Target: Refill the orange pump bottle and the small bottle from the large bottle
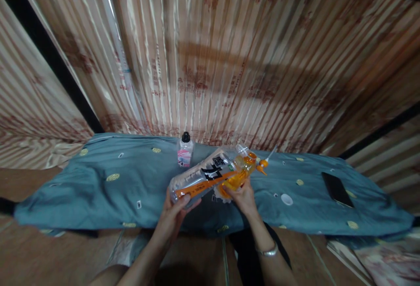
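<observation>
My left hand point(175, 211) grips the lower end of a clear plastic bottle point(201, 176) with an orange band and large black characters. The bottle lies tilted, its far end up and to the right. There it overlaps a see-through amber bottle point(238, 180), which my right hand point(244, 198) holds with the fingers wrapped around its side. Whether the two touch I cannot tell. Just right of the amber bottle's orange neck is an orange nozzle piece point(262, 165) with a thin pale tube. Crinkled clear plastic shows around the amber bottle.
A small bottle with a black cap and pink label point(185, 152) stands behind my left hand. To the right lie a white round disc point(286, 199) and a black phone point(337, 188). Teal patterned cloth point(98, 194) covers the surface; a pleated curtain point(203, 58) hangs behind it.
</observation>
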A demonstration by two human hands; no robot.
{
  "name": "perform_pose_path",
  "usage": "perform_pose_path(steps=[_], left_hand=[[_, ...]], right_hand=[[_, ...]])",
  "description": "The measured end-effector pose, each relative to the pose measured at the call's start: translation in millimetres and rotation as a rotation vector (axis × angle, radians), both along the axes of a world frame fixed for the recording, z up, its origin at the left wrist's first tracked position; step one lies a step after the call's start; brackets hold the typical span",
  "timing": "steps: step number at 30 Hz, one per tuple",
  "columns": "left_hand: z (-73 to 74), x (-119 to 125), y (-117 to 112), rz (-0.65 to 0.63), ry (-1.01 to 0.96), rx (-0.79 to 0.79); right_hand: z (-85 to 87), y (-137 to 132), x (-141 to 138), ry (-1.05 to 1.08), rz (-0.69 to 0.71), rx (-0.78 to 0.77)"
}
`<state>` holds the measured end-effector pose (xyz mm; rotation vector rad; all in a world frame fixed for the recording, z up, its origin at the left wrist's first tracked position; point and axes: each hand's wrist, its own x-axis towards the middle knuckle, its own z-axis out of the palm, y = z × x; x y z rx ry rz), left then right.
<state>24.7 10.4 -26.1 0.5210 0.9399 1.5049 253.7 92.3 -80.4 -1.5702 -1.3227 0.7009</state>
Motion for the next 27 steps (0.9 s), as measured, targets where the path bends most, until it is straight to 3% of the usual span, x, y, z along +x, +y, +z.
perform_pose_path(steps=[14,27], left_hand=[[-26.7,4,2,0.038,0.16,-0.007],[-34.4,16,8,-0.03,0.214,-0.062]], right_hand=[[-5.0,3,-2,-0.018,-0.014,0.017],[5.7,-1,-4,-0.043,-0.021,0.024]])
